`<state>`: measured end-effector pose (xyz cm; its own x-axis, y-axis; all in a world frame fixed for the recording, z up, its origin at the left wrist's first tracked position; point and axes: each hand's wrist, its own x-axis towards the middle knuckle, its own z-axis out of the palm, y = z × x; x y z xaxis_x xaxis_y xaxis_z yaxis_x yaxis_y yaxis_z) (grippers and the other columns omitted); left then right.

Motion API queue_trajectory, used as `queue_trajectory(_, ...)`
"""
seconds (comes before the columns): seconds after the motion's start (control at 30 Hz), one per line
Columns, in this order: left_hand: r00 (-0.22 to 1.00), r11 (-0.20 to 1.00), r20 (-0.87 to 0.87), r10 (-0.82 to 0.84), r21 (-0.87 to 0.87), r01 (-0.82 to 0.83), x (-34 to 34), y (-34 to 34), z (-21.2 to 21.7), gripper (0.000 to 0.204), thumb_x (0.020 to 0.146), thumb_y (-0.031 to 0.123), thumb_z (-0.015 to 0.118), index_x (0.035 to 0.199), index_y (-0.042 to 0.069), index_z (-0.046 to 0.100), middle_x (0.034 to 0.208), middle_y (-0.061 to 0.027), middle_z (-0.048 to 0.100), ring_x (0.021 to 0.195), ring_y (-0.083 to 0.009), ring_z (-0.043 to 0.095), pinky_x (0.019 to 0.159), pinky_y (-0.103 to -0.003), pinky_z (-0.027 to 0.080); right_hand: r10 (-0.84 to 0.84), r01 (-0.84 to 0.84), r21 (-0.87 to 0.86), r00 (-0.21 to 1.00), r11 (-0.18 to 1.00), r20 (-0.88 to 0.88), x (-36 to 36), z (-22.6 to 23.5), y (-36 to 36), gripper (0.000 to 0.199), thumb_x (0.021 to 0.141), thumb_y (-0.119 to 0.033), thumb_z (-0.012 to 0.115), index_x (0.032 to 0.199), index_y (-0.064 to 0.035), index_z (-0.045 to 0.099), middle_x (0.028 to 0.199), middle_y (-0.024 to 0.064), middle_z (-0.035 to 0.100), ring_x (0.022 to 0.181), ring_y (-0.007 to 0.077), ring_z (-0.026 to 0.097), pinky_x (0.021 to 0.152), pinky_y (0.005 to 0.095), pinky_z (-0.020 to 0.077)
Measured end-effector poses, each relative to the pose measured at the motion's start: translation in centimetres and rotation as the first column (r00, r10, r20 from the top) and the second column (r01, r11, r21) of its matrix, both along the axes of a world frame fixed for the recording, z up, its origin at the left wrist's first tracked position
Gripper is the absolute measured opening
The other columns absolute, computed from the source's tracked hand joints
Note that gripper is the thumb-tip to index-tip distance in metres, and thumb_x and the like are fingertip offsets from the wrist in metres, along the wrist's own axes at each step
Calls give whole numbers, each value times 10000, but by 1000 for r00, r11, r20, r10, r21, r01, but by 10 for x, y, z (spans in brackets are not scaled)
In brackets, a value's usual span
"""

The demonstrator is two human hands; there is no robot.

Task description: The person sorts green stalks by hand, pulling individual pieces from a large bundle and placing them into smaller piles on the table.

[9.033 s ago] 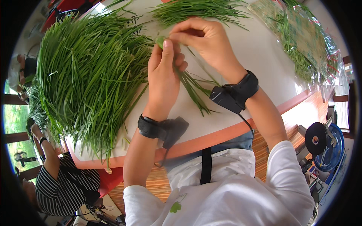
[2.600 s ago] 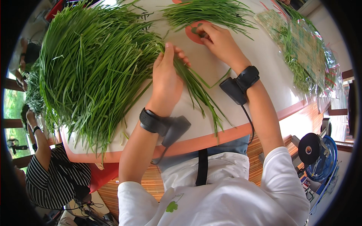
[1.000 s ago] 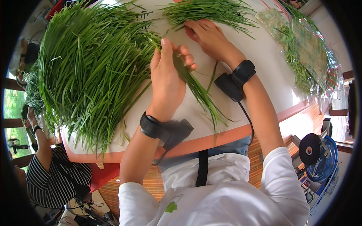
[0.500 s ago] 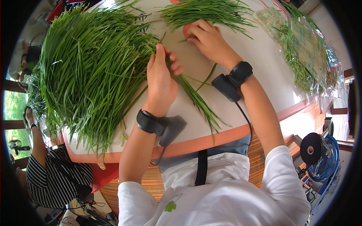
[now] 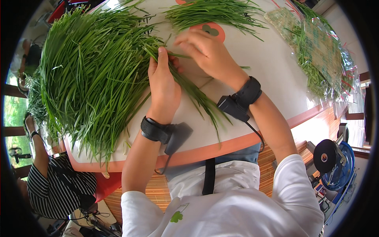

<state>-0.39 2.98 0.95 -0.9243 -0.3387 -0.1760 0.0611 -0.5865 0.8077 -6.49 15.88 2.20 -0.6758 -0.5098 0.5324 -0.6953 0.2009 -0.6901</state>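
Note:
A large heap of green chives [image 5: 90, 79] covers the left side of the white table. My left hand [image 5: 162, 83] is closed on a small bunch of chives [image 5: 193, 93], thumb on top, at the heap's right edge. The leaf ends of this bunch trail toward the table's near edge. Just right of it, my right hand [image 5: 203, 51] reaches leftward, slightly blurred, with its fingers stretched out and apart. A few strands lie between the two hands. Beyond my right hand, a smaller pile of chives [image 5: 215, 14] lies across the table.
A clear plastic bag [image 5: 323, 55] with greenery and a patterned sheet lies at the far right. The table has a pink edge [image 5: 189, 157]. A person in striped clothing [image 5: 63, 181] is at the lower left. Equipment with a black disc [image 5: 325, 156] stands at right.
My right hand has moved left from the smaller pile toward my left hand, uncovering a pink-red round print on the table. My left hand keeps hold of its chives and has barely shifted.

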Motion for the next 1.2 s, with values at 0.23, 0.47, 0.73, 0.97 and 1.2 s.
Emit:
queue_trajectory(0.23,993,996,110,-53,75,45,9,17,27,224,1009,329,463,959,110,461,785,-16,535,678,-144,479,622,-303,388,-231,340,323,915,883,-331,-44,-35,26,250,932,-146,517,1174,-84,539,1255,98,563,1145,328,512,949,459,391)
queue_trajectory(0.47,987,982,-47,-151,109,155,6,5,9,260,1010,335,464,888,106,449,708,17,372,621,-114,344,613,-279,355,-294,427,372,884,824,-365,-40,-25,25,223,854,-170,630,1075,-141,641,1020,38,605,984,250,537,845,395,368)
queue_trajectory(0.73,987,984,-16,-158,75,159,3,6,7,219,971,272,561,887,81,495,746,23,394,667,-106,360,640,-276,376,-283,392,178,852,903,-440,-31,-11,22,120,865,-126,627,976,-81,636,978,44,606,955,238,580,839,372,433)
queue_trajectory(0.97,989,992,-82,-124,-28,122,3,9,11,173,953,241,595,935,71,566,789,28,473,697,-82,406,639,-254,386,-31,22,-90,995,996,-97,1,4,-1,101,833,-56,622,927,-54,585,834,84,620,706,260,612,651,342,475)
queue_trajectory(1.2,986,998,-153,-67,3,69,0,0,-1,204,969,239,565,937,42,608,781,28,531,694,-77,435,633,-237,394,-54,48,-173,998,984,-31,15,2,-10,127,797,1,636,918,-26,609,833,91,606,778,258,622,678,332,509)
